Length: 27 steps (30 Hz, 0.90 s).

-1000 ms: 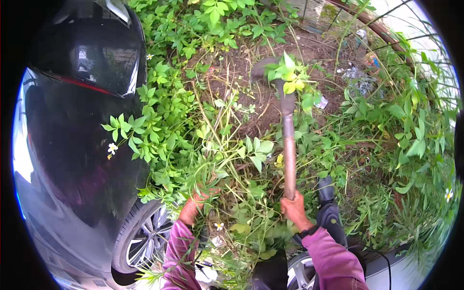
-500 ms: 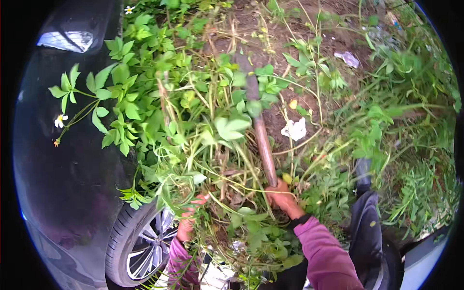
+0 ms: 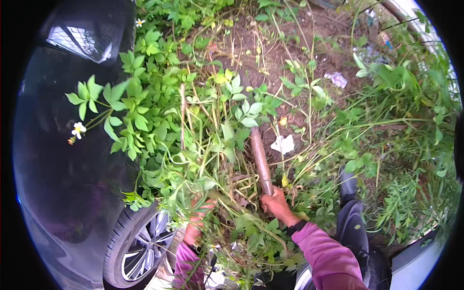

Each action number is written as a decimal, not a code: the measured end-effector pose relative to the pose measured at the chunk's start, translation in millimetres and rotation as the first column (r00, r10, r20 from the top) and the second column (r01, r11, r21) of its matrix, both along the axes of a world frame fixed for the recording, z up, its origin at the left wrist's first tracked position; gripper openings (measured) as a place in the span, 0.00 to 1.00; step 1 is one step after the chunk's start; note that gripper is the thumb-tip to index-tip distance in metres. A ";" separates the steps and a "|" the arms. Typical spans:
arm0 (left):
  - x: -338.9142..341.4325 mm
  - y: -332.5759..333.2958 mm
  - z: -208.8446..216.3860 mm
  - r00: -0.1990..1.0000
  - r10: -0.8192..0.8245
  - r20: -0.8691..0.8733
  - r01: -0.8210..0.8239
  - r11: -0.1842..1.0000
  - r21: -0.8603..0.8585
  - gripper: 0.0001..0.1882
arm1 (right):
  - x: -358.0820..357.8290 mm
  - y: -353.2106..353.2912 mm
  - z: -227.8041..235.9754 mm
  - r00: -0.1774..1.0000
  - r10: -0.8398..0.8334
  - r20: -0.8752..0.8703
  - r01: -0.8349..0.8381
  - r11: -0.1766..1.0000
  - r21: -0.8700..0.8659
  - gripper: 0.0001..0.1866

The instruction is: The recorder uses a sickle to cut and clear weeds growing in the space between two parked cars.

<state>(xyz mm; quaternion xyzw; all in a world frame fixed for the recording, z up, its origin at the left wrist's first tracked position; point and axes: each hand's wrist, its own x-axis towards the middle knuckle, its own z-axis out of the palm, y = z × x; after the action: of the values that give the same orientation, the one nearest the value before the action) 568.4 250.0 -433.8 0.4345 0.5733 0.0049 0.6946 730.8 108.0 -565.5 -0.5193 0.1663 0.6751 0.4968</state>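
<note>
My right hand (image 3: 276,205) is wrapped round the wooden handle (image 3: 261,159) of a long-bladed tool. Leaves cover the far part of that tool, so its blade is mostly hidden now. On the left, my left hand (image 3: 198,220) grips a bunch of weeds (image 3: 217,193), its fingers partly behind stems and leaves. The tangled green and yellowish stems spread between my two hands and hang down toward my body. Both arms wear purple sleeves.
A dark car (image 3: 63,169) with a spoked wheel (image 3: 145,246) stands close on my left. Brown soil (image 3: 290,58) lies ahead, with white litter (image 3: 283,144) and a pale purple scrap (image 3: 337,79). Grass (image 3: 411,193) grows to the right, beside my dark trouser leg (image 3: 350,217).
The tool has shifted slightly left and nearer, and its blade, visible before, is now behind leaves. My left hand stays among the weeds. The view has shifted a little.
</note>
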 end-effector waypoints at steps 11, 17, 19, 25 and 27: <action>10.1 22.0 -4.8 0.969 -0.181 -0.171 0.177 0.983 -0.041 0.22 | 99.9 27.0 77.4 0.601 -0.546 0.584 0.472 0.832 0.292 0.08; 6.5 15.2 -4.3 0.975 -0.217 0.039 0.215 0.975 0.062 0.22 | 126.6 80.6 55.5 0.596 -0.541 0.593 0.543 0.816 0.199 0.04; 9.0 9.3 -17.6 0.978 -0.187 0.095 0.183 0.982 0.051 0.21 | 20.5 22.2 -59.1 0.734 -0.303 0.607 0.462 0.879 -0.119 0.06; -27.1 10.8 -9.2 0.938 -0.308 0.158 0.273 0.939 0.209 0.21 | -36.7 -4.6 -22.6 0.987 -0.005 -0.161 -0.002 0.999 -0.046 0.20; 12.7 -3.3 2.1 0.939 -0.343 -0.019 0.342 0.930 0.134 0.22 | -51.2 -26.3 -66.3 0.997 -0.040 0.060 0.038 0.999 0.032 0.16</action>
<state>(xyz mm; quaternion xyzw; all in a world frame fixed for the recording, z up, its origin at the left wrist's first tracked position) 581.1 246.8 -431.7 0.5739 0.4856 -0.0766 0.6550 679.6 81.7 -631.8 -0.5285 0.1507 0.6517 0.5227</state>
